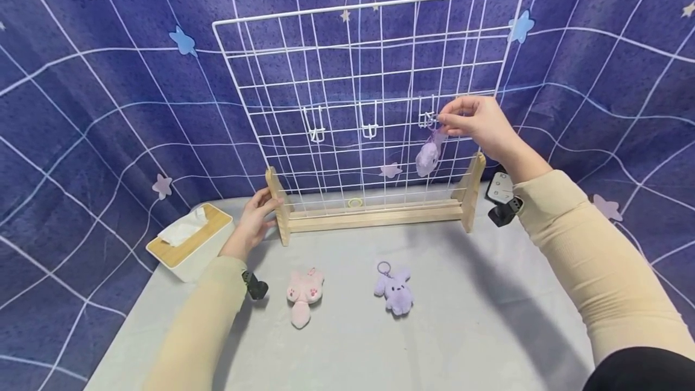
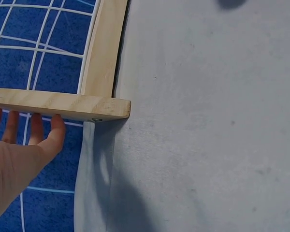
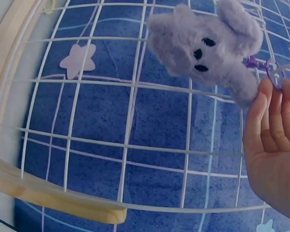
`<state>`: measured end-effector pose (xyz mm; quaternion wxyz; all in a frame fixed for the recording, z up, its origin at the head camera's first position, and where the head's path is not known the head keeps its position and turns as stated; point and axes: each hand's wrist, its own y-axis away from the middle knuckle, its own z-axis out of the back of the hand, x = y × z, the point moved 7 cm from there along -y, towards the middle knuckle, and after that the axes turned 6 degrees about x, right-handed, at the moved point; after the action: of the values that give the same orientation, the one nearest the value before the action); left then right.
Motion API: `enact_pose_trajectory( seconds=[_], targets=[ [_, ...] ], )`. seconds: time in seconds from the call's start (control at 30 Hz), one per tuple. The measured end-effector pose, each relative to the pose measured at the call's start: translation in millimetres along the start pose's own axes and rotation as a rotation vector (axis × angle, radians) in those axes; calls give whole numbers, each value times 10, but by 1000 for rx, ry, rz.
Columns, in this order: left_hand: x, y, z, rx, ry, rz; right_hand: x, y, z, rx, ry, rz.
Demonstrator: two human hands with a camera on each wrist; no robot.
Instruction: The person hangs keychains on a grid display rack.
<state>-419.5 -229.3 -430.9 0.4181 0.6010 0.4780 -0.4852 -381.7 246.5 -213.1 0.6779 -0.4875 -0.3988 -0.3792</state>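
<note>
Fingers of yr R hand [image 1: 480,125] pinch the ring [image 3: 268,77] of the purple plush [image 1: 428,158] by the R hook [image 1: 425,119], prob. light, soft & squashy so hold ring, not fur, w/ L hand [image 1: 255,219] fingers spread, touching the stand's leg [image 2: 63,102].

A lilac plush animal keychain [image 1: 428,158], fuzzy, with black eyes and a nose, dangles at the right side of the rack, its ears toward the purple ring [image 3: 275,75] pinched in a person's right hand [image 1: 480,125]. The ring meets the right white wire hook [image 1: 426,119], though whether it has passed over a prong is hard to tell. The white wire grid rack [image 1: 382,101] stands upright in pale wooden feet at the table's far side, a left hand [image 1: 255,219] touching its left foot.
</note>
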Motion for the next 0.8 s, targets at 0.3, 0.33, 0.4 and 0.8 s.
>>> enact_pose_trajectory(
  seconds=[0.3,0.33,0.4,0.8],
  targets=[
    [116,-76,75,-16,-3,-22,-50,-23,-24,-62,-17,-16],
    [120,-73,79,-17,-2,-22,-52,-26,-32,-65,-21,-14],
    [128,-72,80,-16,-3,-21,-62,-24,-40,-75,-26,-14],
    [92,-50,73,12,-17,-22,-107,-35,-83,-122,-95,8]
  ],
)
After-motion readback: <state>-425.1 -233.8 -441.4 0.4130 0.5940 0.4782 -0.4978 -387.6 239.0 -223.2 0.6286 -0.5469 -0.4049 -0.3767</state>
